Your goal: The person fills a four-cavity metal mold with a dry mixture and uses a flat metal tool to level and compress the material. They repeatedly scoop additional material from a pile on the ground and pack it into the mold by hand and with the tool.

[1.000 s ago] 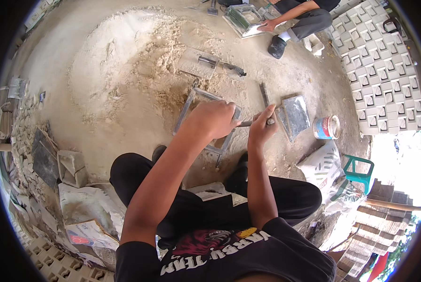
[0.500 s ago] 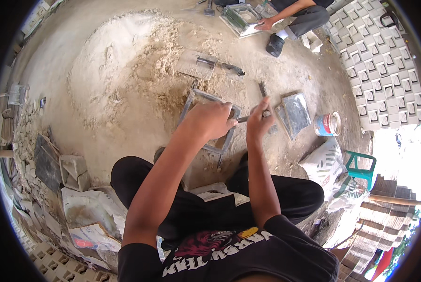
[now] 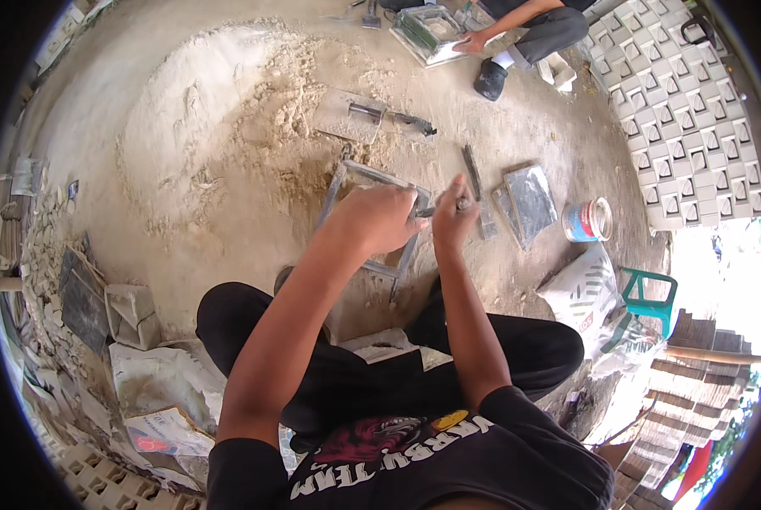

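Note:
A rectangular grey metal frame (image 3: 380,177) lies on the ground in front of me. My left hand (image 3: 379,219) is closed over its right side, with the fingertips partly hidden. Close to its right, my right hand (image 3: 455,223) is wrapped round a dark tool (image 3: 463,204) with a round handle end. The tool's shaft reaches left to the frame's right side, beside my left fingers; its tip is too small to make out. Behind my right hand lies a long dark metal bar (image 3: 471,167).
Pale powder (image 3: 185,110) is heaped at far left. Beyond the frame lies a trowel-like float (image 3: 351,119). Flat grey plates (image 3: 529,204), a paint bucket (image 3: 589,221), a white sack (image 3: 580,289) and a green stool (image 3: 651,293) stand right. A co-worker's hand (image 3: 472,42) touches another mould (image 3: 431,34).
My right hand has moved left with the tool, closer to my left hand and the frame. My left hand stays at the frame's right side. The view has shifted slightly.

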A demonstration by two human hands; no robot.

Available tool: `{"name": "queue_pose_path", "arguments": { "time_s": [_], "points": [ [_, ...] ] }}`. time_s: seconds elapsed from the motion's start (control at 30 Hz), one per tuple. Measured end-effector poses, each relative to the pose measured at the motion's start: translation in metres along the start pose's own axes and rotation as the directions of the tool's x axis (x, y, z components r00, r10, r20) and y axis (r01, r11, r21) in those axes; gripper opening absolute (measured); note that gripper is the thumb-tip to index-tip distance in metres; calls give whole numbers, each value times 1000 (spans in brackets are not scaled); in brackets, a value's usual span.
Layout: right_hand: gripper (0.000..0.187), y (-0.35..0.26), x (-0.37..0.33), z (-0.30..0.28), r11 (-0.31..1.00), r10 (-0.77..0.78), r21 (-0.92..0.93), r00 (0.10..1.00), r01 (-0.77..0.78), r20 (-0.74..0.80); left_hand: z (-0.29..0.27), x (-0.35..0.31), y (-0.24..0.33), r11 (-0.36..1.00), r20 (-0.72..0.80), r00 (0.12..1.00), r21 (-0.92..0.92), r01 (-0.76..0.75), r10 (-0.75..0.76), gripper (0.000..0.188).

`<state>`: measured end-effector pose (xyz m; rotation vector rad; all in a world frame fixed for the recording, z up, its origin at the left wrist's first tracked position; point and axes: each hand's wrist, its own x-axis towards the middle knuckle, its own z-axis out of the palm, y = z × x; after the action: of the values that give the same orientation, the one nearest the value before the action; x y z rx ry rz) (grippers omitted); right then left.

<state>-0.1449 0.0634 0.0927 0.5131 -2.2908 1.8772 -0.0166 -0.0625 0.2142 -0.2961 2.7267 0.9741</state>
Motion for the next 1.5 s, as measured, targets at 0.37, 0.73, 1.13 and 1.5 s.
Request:
{"name": "queue_pose_path", "arguments": {
  "time_s": [0.37, 0.73, 1.13, 1.5],
  "points": [
    [50, -12, 10, -12, 978, 188, 88, 981, -192, 54, 1, -2, -1, 999, 9, 999, 32, 31, -31, 55],
    [50, 17, 16, -20, 992, 83, 84, 992, -91, 92, -3, 4, -2, 998, 2, 998, -5, 66, -66, 54],
    [49, -16, 8, -3, 993, 101, 56, 993, -104, 54, -2, 14, -13, 999, -80, 996, 0, 36, -36, 53],
    [50, 25, 13, 0, 988, 150, 23, 988, -150, 25, -10, 8, -1, 997, 0, 999, -63, 45, -45, 57]
  ]
}}
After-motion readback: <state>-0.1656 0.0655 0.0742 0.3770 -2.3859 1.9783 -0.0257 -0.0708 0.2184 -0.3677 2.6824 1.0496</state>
